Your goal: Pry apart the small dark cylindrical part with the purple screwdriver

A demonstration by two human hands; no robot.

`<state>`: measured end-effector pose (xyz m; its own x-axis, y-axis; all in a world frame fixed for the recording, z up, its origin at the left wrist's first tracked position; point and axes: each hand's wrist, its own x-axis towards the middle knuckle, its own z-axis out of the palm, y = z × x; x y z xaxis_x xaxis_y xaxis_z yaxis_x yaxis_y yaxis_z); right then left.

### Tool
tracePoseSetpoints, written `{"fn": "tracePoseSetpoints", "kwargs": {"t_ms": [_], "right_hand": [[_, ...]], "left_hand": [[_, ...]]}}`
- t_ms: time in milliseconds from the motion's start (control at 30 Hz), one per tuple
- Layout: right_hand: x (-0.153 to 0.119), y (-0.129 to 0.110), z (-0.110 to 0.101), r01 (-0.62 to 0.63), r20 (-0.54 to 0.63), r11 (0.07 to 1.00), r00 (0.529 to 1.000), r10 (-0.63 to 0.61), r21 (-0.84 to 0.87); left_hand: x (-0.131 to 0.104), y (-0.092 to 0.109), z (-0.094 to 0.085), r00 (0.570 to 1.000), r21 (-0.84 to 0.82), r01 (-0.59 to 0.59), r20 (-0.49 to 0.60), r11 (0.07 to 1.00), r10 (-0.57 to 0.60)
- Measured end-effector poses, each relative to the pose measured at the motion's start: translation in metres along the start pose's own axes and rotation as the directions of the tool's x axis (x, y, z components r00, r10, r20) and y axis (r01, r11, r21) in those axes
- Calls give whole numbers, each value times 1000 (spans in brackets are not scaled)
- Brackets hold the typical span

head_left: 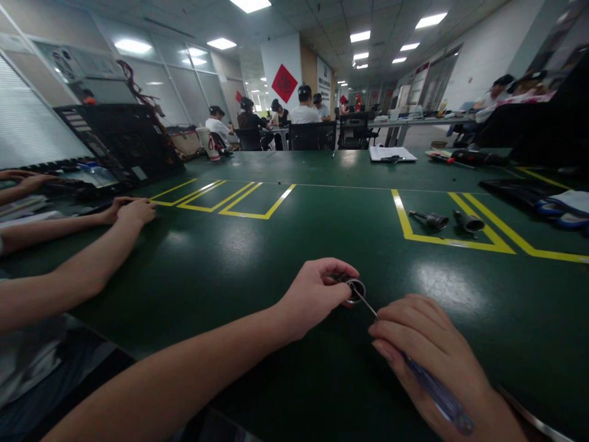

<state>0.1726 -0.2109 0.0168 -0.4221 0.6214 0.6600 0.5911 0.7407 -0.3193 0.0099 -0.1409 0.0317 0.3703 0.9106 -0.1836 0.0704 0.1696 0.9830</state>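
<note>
Pinched in the fingers of my left hand (317, 291) is a round, hollow metal hole saw (362, 287), its open rim turned toward me. My right hand (427, 344) grips a screwdriver (437, 393) with a clear purple handle. The screwdriver's thin shaft reaches into the cup of the hole saw; its tip is hidden inside. To the right, two more hole saws lie on their sides within a yellow-taped area: one with a thin shank (432, 221) and one beside it (469, 222).
The green table (221, 270) carries yellow tape outlines (257, 215). A co-worker's hands (133, 210) rest at the left. Paper with a dark tool (392, 155) lies at the back; a power tool (483, 157) and blue-handled pliers (564, 212) are at the right. People sit beyond.
</note>
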Motion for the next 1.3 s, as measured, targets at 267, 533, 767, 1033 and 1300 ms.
{"fn": "tracePoseSetpoints", "kwargs": {"t_ms": [267,533,767,1033,1300], "right_hand": [[1,-1,0,23,3,999,1000,-23,-29],[0,-3,1,29,-11,999,1000,-30,-26],[4,-3,0,25,-9,999,1000,-26,-47],[4,-4,-2,56,-42,996,997,-59,-67],[4,-5,-2,48,-48,996,998,-52,-70]], "left_hand": [[0,-6,0,999,73,-42,22,996,40],[1,-13,-2,989,106,-145,23,984,143],[1,-13,-1,986,84,-167,4,982,167],[1,-13,-1,983,59,-183,0,981,183],[2,-12,0,987,94,-161,-6,983,162]]}}
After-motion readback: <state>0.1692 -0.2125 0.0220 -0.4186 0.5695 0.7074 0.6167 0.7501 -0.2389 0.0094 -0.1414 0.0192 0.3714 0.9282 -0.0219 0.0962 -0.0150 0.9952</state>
